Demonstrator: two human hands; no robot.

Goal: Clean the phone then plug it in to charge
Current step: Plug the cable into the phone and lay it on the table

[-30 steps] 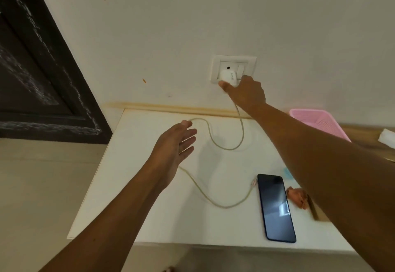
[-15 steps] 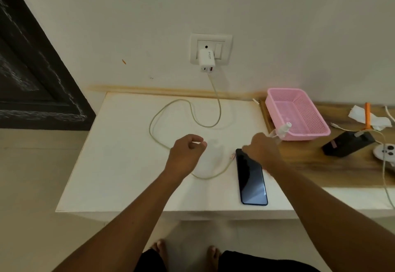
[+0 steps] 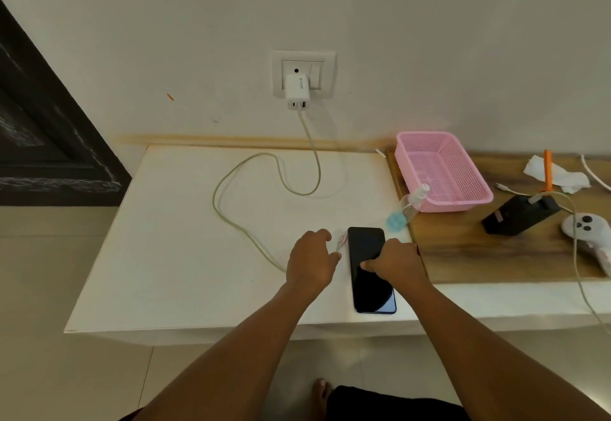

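Both hands have dropped from mid-air to the phone [image 3: 370,268] since the earlier frame. We see the phone lying flat, screen up and dark, near the front edge of the white surface [image 3: 185,255]. Our right hand [image 3: 395,263] rests on its right side with fingers curled over the glass, pressing rather than lifting as far as we can tell. Our left hand [image 3: 310,260] sits just beside the phone's left edge, fingers loosely bent around the cable [image 3: 231,218] near its plug [image 3: 341,242]; whether they have closed on it we cannot tell. The cable loops back across the surface to the charger [image 3: 297,91], seated in the wall socket [image 3: 303,73].

Risks, in our judgement: the phone lies close to the front edge, so a push from the right hand could slide it off; a plug offered askew could scrape the port; slack pulled sharply could tug the charger. A spray bottle [image 3: 411,204] lies against the pink basket [image 3: 463,202], clear of both hands.
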